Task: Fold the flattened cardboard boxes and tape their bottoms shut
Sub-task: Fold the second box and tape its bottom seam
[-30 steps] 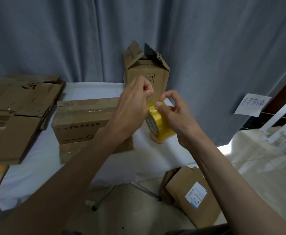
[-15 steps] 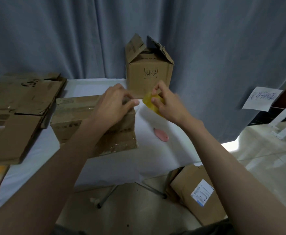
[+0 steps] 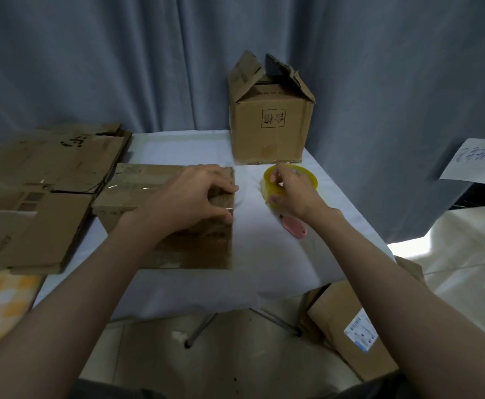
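A folded brown cardboard box (image 3: 137,194) lies on the white table (image 3: 264,260), its taped side up. My left hand (image 3: 195,194) grips the box's right edge, fingers curled over it. The yellow tape roll (image 3: 307,174) lies flat on the table to the right of the box. My right hand (image 3: 290,188) holds the roll, fingers curled round its near rim. A stack of flattened cardboard boxes (image 3: 34,182) lies at the left.
An assembled box (image 3: 270,131) with raised flaps stands at the table's back by the grey curtain. A pink cutter (image 3: 293,230) lies under my right wrist. On the floor at right leans a brown box (image 3: 356,332) with a label.
Both hands came down from in front of me. The tape roll went from held in the air to lying on the table, and my left hand moved onto the box's right edge.
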The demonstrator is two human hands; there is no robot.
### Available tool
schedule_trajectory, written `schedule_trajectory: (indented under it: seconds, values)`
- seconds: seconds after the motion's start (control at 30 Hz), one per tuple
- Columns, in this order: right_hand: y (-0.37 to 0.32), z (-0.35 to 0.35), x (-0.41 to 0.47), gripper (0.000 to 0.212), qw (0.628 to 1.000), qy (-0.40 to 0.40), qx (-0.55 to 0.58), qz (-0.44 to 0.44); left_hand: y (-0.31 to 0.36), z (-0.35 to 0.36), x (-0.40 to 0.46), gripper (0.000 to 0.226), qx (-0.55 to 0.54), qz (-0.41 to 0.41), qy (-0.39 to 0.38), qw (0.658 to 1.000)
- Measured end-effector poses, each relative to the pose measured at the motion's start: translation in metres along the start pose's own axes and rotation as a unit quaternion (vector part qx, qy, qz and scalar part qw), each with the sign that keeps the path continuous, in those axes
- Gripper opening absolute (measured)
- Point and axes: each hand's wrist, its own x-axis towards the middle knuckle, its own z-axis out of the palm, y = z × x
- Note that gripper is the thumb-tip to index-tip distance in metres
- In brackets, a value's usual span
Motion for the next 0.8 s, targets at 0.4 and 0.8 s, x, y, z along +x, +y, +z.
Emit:
schedule_trajectory:
  seconds: [0.4, 0.8]
  values:
    - [-0.076, -0.01, 0.011, 0.007, 0.967, 0.07, 0.234, -0.067, -0.01, -0.007, -0.024, 0.069, -0.047, 0.07, -0.023, 0.996]
    - [-0.072, -0.005, 0.018, 0.006, 0.93, -0.03, 0.359, 0.067, -0.014, 0.013, -0.022, 0.022, -0.107, 0.056, 0.071, 0.99]
